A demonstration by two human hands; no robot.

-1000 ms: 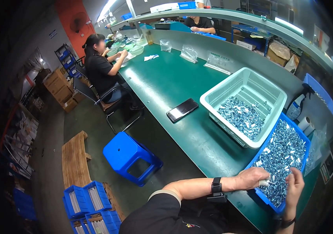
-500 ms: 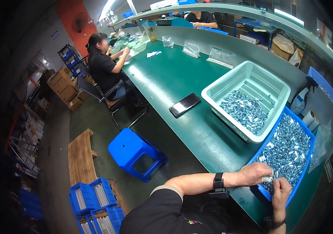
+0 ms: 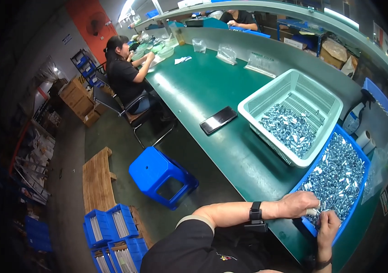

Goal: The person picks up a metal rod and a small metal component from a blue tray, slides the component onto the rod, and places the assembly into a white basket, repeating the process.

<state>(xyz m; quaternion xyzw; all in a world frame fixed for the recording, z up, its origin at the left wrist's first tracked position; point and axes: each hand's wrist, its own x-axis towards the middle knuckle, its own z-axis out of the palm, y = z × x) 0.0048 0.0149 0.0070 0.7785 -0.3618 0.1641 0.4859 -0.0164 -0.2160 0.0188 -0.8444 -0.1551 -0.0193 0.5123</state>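
Left hand [image 3: 298, 205] and right hand [image 3: 327, 228] curl (grasp unclear) at the bin's [image 3: 309, 226] near edge; parts [image 3: 339, 168] look light, slick: pinch midway.

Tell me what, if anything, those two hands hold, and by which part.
The left hand and right hand are curled close together over the blue bin; whether they grip anything, and by what part, cannot be told at this size.
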